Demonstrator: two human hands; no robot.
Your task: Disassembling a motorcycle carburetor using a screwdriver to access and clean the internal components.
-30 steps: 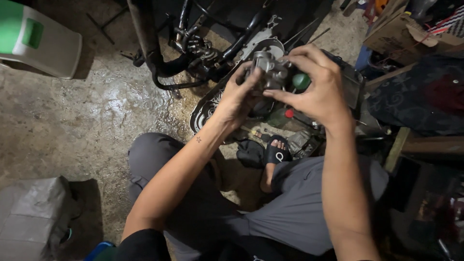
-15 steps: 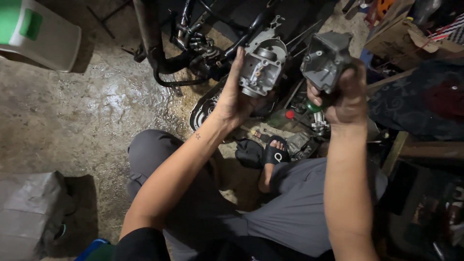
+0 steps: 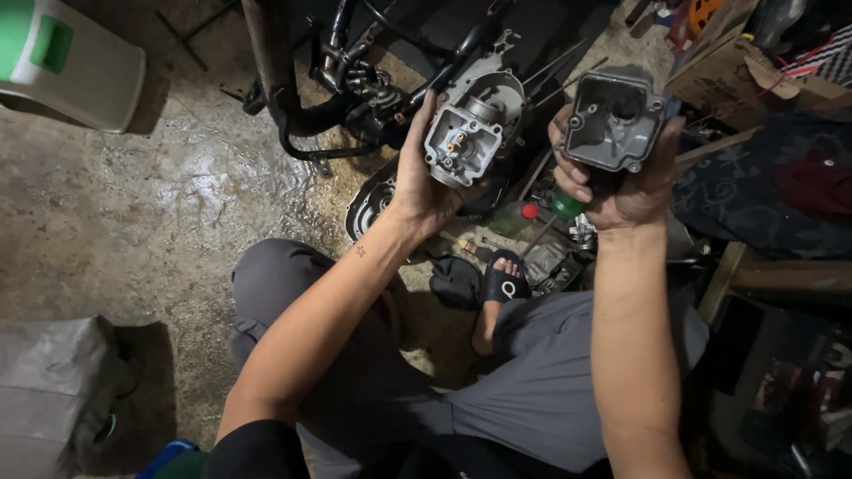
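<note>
My left hand [image 3: 424, 182] grips the grey metal carburettor body [image 3: 461, 142] while my right hand [image 3: 626, 191] clasps its detached grey float bowl [image 3: 612, 120] and a green-handled screwdriver [image 3: 561, 208], so I keep both level, well apart.

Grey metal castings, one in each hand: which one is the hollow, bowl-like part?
The grey metal bowl cover in the right hand; the left hand holds the carburettor body.

Grey trousers [image 3: 568, 417], a black short sleeve [image 3: 253, 448] and a black strapped sandal [image 3: 504, 286] are worn, and a small star tattoo [image 3: 360, 251] is borne on the left forearm.
</note>
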